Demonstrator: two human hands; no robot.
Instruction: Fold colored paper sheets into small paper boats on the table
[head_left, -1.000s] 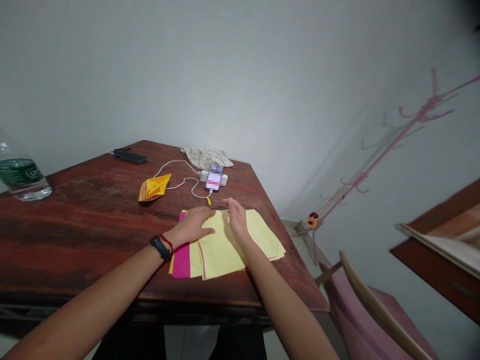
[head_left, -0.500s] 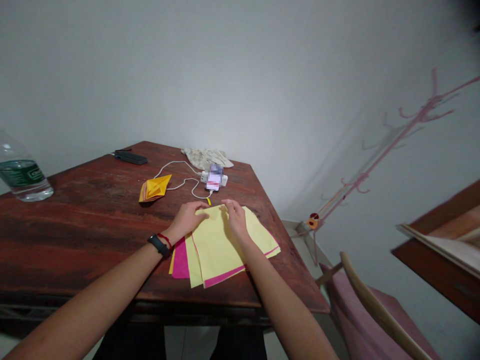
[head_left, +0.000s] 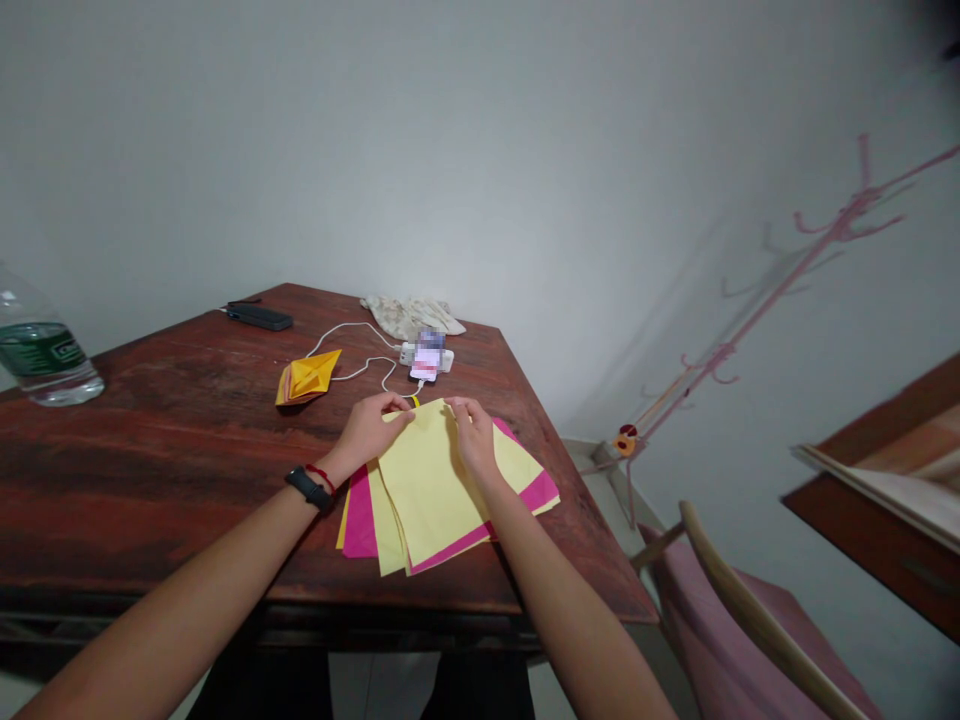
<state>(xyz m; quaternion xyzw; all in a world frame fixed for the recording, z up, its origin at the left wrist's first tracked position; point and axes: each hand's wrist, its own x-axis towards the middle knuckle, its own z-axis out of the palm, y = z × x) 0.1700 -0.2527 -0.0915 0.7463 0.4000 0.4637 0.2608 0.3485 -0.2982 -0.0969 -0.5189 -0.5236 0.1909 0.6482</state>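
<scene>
A fanned stack of yellow and pink paper sheets lies near the table's front edge. My left hand (head_left: 373,430) pinches the far left edge of the top yellow sheet (head_left: 431,490) between thumb and fingers. At the sheet's far edge, my right hand (head_left: 472,432) has its fingers closed on the paper. That edge looks slightly raised. Pink sheets (head_left: 361,520) show beneath on the left and along the right side. A yellow folded paper piece (head_left: 307,378) sits beyond my left hand.
A phone (head_left: 427,362) with white cables stands behind the papers, near a crumpled cloth (head_left: 409,317). A dark power bank-like device (head_left: 259,316) and a water bottle (head_left: 46,350) are on the left. To the right are a chair (head_left: 720,610) and a pink coat rack (head_left: 765,280).
Both hands have shifted the top yellow sheet slightly away from me and to the left. More of the pink sheet beneath shows at the right.
</scene>
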